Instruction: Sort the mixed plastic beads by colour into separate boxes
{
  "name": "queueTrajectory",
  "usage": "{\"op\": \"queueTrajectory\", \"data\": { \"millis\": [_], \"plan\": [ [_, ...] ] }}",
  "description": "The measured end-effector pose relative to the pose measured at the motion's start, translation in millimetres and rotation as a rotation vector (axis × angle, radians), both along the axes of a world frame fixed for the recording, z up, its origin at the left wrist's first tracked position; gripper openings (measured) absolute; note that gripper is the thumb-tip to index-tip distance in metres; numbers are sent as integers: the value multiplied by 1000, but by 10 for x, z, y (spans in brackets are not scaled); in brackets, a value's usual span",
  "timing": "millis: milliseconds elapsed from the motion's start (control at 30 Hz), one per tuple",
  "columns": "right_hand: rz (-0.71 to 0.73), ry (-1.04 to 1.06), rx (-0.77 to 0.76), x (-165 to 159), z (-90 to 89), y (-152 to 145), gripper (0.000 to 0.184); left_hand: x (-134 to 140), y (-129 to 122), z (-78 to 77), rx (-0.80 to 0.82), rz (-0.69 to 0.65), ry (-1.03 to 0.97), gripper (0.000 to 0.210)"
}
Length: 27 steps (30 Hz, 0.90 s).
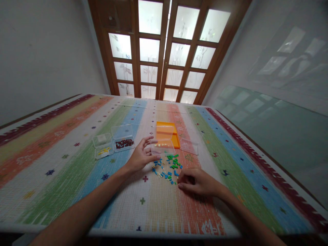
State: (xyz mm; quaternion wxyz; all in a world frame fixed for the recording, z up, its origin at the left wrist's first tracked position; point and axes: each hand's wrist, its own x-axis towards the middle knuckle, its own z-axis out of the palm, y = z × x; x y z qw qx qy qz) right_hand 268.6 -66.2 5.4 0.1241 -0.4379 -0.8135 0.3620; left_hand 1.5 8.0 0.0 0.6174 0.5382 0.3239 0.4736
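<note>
At frame centre, the left hand (140,158) spreads open over small plastic bricks (167,168); the right hand (196,181) curls loosely beside them, grip unclear.

Table under striped multicolour woven cloth (64,164). On it: scattered small blue and green bricks (167,167) centre; orange flat plastic tray (167,131) at 12 o'clock; clear lidded plastic boxes (114,141) at 10 o'clock.

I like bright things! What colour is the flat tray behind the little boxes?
The tray is orange, in the head view.
</note>
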Motion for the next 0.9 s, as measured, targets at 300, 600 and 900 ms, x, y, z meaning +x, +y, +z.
{"op": "queueTrajectory", "data": {
  "millis": [300, 600, 900],
  "plan": [
    [-40, -102, 99, -19, 13, 4, 20, 3, -6, 8, 5, -12, -10, 79],
    [-1, -115, 157, -11, 25, 20, 14, -2, -5, -3, 1, -7, 4, 81],
    [-40, -137, 164, -37, 26, 24, 15, -1, -10, 16, 6, -12, -13, 79]
  ]
}}
